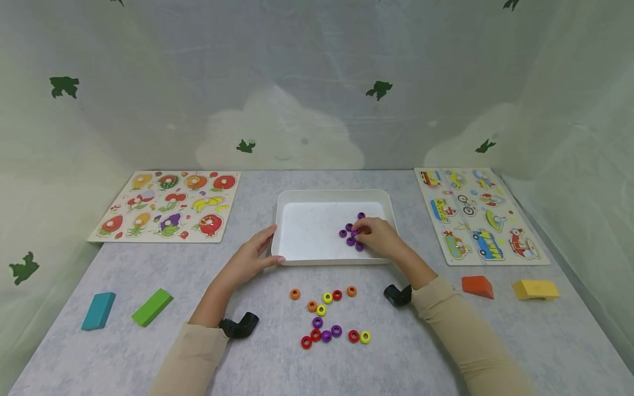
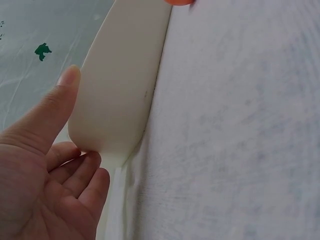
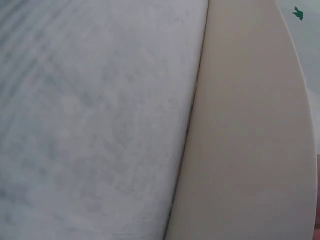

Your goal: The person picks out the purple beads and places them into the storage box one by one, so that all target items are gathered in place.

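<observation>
A white rectangular tray [image 1: 317,261] sits in the middle of the table, with several purple beads [image 1: 350,241] gathered in its right half. My left hand [image 1: 247,258] holds the tray by its near left corner, thumb at the front wall and fingers along the left side. The left wrist view shows that thumb at the rim and the bent fingers against the corner. Inside the tray, my right hand [image 1: 378,237] reaches down among the purple beads and pinches one between thumb and fingertips. In the right wrist view the tray's outer wall [image 3: 250,125] hides nearly all of that hand.
Several loose orange, yellow, red and purple beads [image 1: 321,311] lie in front of the tray. A fruit puzzle board [image 1: 168,206] lies back left, a vehicle puzzle board [image 1: 480,217] back right. Blue [image 1: 98,311] and green blocks [image 1: 152,307] lie left; orange [image 1: 477,286] and yellow blocks [image 1: 535,289] right.
</observation>
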The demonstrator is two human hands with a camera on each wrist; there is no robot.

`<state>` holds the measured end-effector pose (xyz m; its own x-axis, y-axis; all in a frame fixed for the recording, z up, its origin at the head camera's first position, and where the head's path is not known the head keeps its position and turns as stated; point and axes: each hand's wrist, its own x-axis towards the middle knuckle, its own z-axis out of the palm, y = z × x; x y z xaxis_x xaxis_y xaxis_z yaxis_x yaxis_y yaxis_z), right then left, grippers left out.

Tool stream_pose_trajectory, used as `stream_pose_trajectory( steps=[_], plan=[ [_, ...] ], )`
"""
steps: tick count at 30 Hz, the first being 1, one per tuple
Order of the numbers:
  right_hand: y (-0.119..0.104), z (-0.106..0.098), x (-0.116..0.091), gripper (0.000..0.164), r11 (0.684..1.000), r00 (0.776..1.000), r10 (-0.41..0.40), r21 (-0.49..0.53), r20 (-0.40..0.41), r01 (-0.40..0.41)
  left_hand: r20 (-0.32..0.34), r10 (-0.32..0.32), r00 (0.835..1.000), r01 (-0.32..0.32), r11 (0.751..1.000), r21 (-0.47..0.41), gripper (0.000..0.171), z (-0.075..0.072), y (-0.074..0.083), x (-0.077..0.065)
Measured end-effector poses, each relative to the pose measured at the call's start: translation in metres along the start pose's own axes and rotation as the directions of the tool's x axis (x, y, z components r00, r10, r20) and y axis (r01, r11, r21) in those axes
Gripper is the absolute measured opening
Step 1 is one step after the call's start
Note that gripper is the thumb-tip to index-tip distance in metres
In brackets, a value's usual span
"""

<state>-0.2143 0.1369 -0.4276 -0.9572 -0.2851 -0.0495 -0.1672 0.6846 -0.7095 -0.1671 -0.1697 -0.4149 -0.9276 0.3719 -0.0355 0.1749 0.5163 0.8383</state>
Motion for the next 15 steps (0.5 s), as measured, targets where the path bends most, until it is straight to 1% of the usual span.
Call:
stream_pose_trajectory(
  steps=[4, 7, 9, 11, 14, 15],
  plan=[
    [-0.003, -0.001, -0.004, 0.018, 1.0, 1.0, -0.011, 0.014, -0.018, 0.012, -0.005, 0.021, 1.0, -0.021, 1.0, -0.003, 0.085, 0.001, -0.011, 0.003],
    [-0.008, -0.003, -0.013, 0.025, 0.997, 0.998, -0.045, 0.065, -0.046, 0.048, -0.006, 0.041, 0.999, -0.041, 0.999, -0.02, 0.085, 0.002, -0.013, 0.004],
    [-0.013, -0.004, -0.023, 0.029, 0.989, 0.993, -0.103, 0.102, -0.06, 0.109, -0.008, 0.04, 0.999, -0.04, 0.999, -0.026, 0.085, 0.003, -0.014, 0.004],
    [-0.021, -0.004, -0.035, 0.032, 0.974, 0.983, -0.172, 0.138, -0.065, 0.18, -0.011, 0.037, 0.999, -0.037, 0.999, -0.033, 0.085, 0.003, -0.014, 0.004],
    [-0.038, -0.005, -0.06, 0.033, 0.937, 0.955, -0.29, 0.186, -0.055, 0.295, -0.014, 0.024, 1.0, -0.025, 0.999, -0.032, 0.085, 0.003, -0.015, 0.004],
    [-0.045, -0.004, -0.068, 0.032, 0.925, 0.947, -0.319, 0.202, -0.047, 0.321, -0.016, 0.025, 1.0, -0.025, 0.999, -0.03, 0.085, 0.003, -0.015, 0.004]
  ],
)
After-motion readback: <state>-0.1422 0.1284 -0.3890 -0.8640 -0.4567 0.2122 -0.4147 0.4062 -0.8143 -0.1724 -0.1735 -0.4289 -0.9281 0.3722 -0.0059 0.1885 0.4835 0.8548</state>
